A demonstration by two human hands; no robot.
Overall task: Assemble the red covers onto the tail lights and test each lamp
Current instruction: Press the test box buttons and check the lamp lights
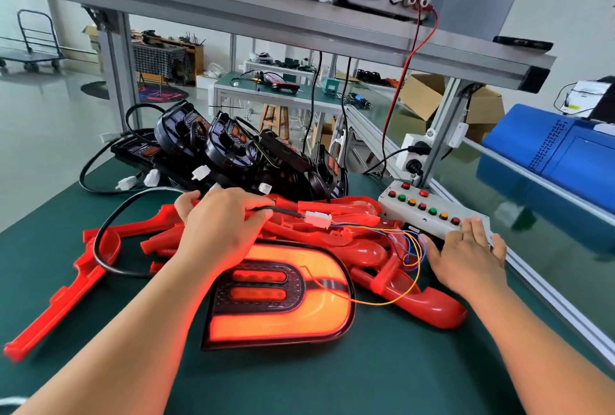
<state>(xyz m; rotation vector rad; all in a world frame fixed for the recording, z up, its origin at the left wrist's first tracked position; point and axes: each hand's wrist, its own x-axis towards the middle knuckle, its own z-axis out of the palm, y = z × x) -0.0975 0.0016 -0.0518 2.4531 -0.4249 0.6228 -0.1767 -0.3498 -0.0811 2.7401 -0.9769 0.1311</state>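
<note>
Head view, the only one. Left hand (223, 225) has its fingers curled round the thick black rubber cable (286, 212), gripping it just behind the white plastic plug (317, 217). Right hand (466, 248) lies flat w/ fingers straight on the near end of the white metal switch box w/ red, green and orange buttons (429, 208). It holds nothing; can't tell if a fingertip is pushing a button.

Btwn the forearms, just under the left wrist, the D-shaped dark-rimmed tail light (283, 295) glows red-orange, flat on the green-matted worktop (399, 374). Can't tell if its cover is on. A heap of glossy red plastic covers (366, 225) lies under and btwn both hands. Unlit black lamp housings (233, 155) are stacked beyond the left hand. Thin blue, orange and yellow wires (407, 243) run from the plug toward the right hand, and one orange wire drapes over the lamp.

Looks like the test step, lamp OK so far. Risks:
- A tug from the left hand could part the plug or strain the thin wires, so the lamp drops out and reads as a false fail.
- The draped wire may snag when the lamp is lifted.
- The flat right hand could bump the wrong button.
- The loose heap may slide and scuff the lens.
</note>
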